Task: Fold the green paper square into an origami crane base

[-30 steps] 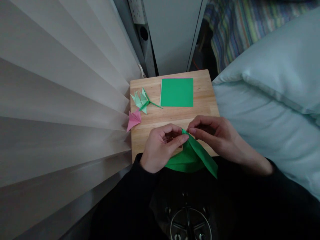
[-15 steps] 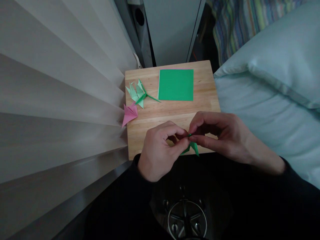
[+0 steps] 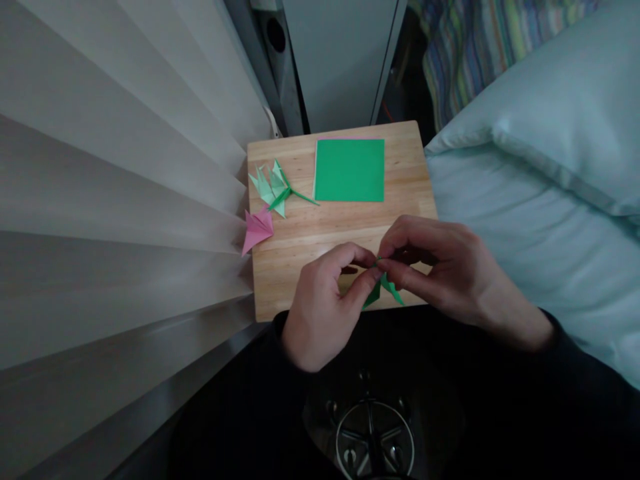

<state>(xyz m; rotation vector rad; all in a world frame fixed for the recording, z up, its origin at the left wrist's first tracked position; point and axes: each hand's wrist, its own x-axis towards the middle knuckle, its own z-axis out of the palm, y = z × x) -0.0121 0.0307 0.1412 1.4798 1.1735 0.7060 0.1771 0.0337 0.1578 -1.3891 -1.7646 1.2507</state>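
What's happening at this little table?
A person is folding paper by hand. Both the left hand and the right hand pinch a small green folded piece at the near edge of the wooden table. Farther back lies a flat green sheet. To its left rest a pale green folded flower with a stem and a pink folded flower at the table's edge.

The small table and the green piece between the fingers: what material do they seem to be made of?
The table looks like light wood with a smooth, perhaps varnished finish: grain lines and joined strips show. The green piece, pinched by the left hand and right hand, looks like thin matte paper, with sharp creases and pointed flaps.
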